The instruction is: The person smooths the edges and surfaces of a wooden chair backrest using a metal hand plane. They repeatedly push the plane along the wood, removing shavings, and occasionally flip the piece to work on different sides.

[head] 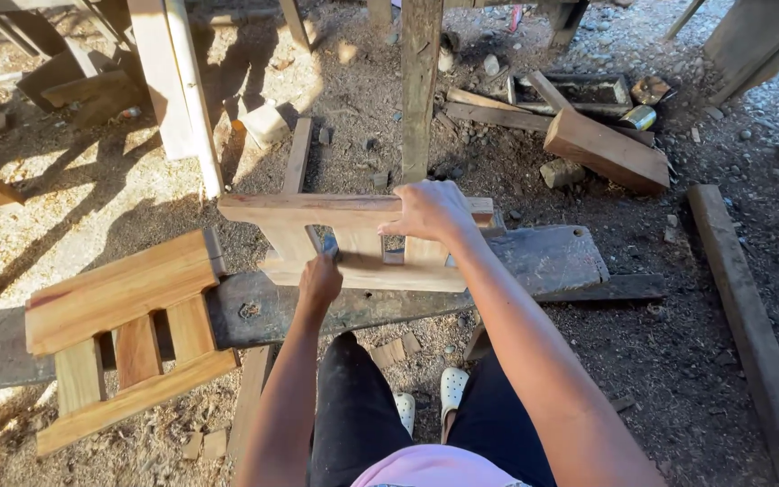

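Seen from above, a seated person works at a dark, weathered plank serving as a counter. A small wooden frame, two long rails joined by short slats, stands tilted on the counter's middle. The right hand lies over the frame's upper rail, its fingers curled around the edge, grasping it. The left hand is clenched at the lower rail; what it grips cannot be made out. A second, similar slatted frame rests at the counter's left end. Wood offcuts lie on the dirt ground beyond.
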